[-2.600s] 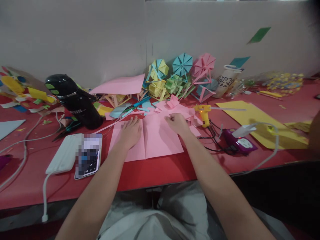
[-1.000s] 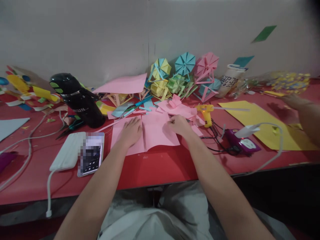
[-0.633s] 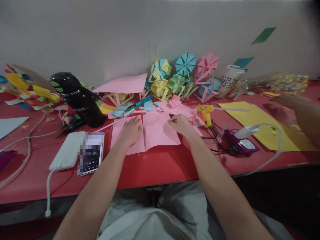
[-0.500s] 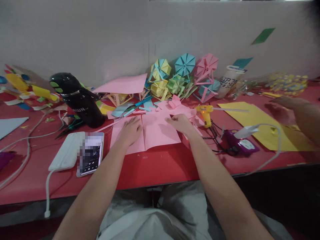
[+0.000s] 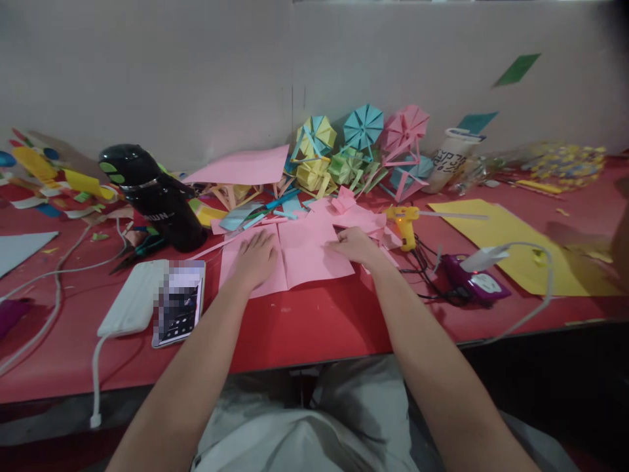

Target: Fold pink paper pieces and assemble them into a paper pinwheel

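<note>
A pink sheet of paper [image 5: 312, 255] with a crease down its middle lies before me on the red table. My left hand [image 5: 256, 257] rests flat on the left half, fingers stretched out. At the sheet's right edge is my right hand [image 5: 358, 246], its fingers curled and pinched on the paper, thumb on top; the fingertips are partly hidden. More pink paper pieces [image 5: 363, 216] lie just behind the sheet, with a small folded pink piece [image 5: 344, 200] on them. A yellow glue gun [image 5: 405, 226] lies to the right of my right hand.
Folded paper wheels [image 5: 363, 128] stand against the wall. On the left are a black bottle [image 5: 167, 210], a white power bank [image 5: 132, 298] and a phone [image 5: 179, 305]. A purple power socket [image 5: 474, 278] with cables and a yellow sheet [image 5: 521, 255] lie on the right.
The other person's hand over the yellow sheet at the right has drawn back almost out of view. My hands and the pink sheet have barely shifted.
</note>
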`<state>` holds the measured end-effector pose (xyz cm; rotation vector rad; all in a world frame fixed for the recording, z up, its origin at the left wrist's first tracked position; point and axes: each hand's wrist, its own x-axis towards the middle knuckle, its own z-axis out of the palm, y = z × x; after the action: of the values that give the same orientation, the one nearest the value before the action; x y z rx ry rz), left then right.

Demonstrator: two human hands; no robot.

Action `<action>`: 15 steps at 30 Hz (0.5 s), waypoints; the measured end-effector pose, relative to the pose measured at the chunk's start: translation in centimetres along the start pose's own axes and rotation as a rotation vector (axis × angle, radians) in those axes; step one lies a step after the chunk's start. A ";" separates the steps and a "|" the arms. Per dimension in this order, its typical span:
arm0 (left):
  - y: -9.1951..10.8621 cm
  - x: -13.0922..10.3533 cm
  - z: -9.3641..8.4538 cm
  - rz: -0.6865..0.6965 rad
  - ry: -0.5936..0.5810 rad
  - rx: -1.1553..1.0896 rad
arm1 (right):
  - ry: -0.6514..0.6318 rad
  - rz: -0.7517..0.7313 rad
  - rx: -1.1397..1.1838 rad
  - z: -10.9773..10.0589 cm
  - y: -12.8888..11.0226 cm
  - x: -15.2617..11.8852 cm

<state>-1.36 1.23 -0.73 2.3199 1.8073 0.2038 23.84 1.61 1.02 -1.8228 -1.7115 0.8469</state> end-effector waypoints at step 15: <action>0.0 0.0 -0.4 0.032 0.171 -0.040 | -0.076 0.004 0.177 -1.0 0.0 -0.5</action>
<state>-1.46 1.23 -0.30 2.3695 1.8235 0.4514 24.61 1.13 1.77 -1.6962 -1.6225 1.0472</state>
